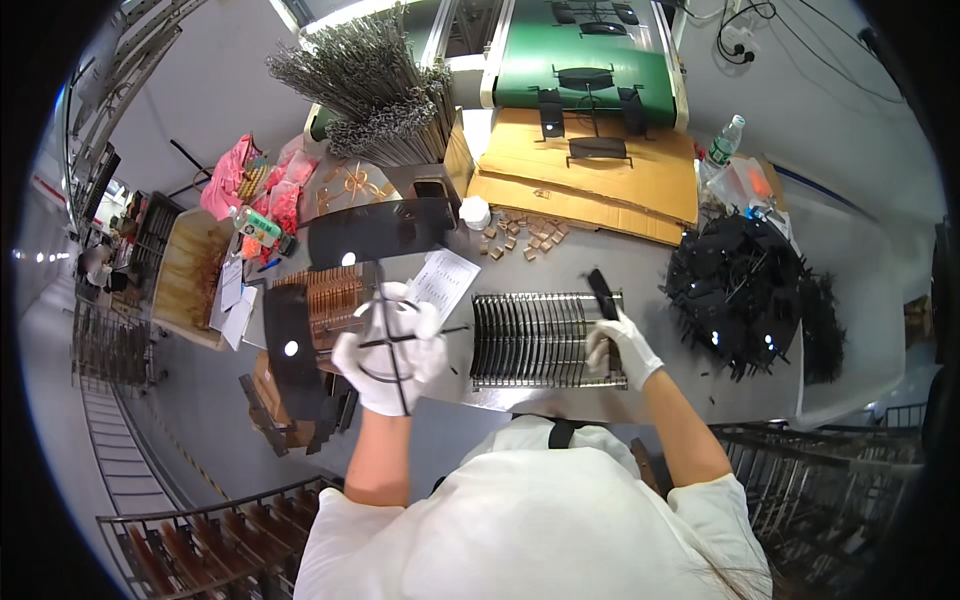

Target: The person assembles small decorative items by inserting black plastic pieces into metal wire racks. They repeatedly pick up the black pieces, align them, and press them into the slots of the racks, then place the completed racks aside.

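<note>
My left hand (392, 375), in a white glove, is closed round a black cross-shaped frame (391, 342) with a ring at its middle. Wide glossy black curved panels, one at the far side (375, 238) and one at the left (292, 350), show at the frame's arms. To the right, my gloved right hand (632, 350) grips a small dark oblong piece (602, 293) that points up from the fingers. That hand is over the right end of a metal slotted rack (530, 340) with a row of upright ribs. The fingertips are partly blurred.
A pile of black parts (735, 290) covers the table's right side. Small copper-coloured pieces (530, 236) lie behind the rack, near cardboard (590, 185). A green conveyor (640, 85) carries finished-looking black frames. Bundled wire rods (375, 90), pink bags (262, 190) and bottles stand around the back.
</note>
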Motion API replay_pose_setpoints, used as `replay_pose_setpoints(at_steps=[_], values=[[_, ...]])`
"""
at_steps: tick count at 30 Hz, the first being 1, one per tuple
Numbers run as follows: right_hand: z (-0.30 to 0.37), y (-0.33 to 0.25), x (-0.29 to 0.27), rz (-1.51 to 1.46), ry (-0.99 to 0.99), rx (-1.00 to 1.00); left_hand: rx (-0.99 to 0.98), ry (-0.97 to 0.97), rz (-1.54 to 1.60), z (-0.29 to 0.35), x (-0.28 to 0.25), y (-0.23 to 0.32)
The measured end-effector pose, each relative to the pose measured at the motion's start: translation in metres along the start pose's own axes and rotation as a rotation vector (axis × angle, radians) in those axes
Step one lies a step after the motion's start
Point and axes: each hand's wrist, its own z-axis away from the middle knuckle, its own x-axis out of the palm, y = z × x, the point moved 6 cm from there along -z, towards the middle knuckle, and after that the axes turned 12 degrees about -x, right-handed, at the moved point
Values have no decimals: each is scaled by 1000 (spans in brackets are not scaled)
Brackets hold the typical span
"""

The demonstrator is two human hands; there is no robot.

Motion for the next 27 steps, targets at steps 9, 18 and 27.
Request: replay_pose_setpoints(at_steps=[9,18,27], values=[[-41,94,-41,341,-54,270,-98,150,-255,5,-7,-11],[-26,-2,3,1407,50,-103,-353,270,-366,-8,-14,-52],[37,-52,89,266,-483,-93,-881,-247,-389,2,6,-75]])
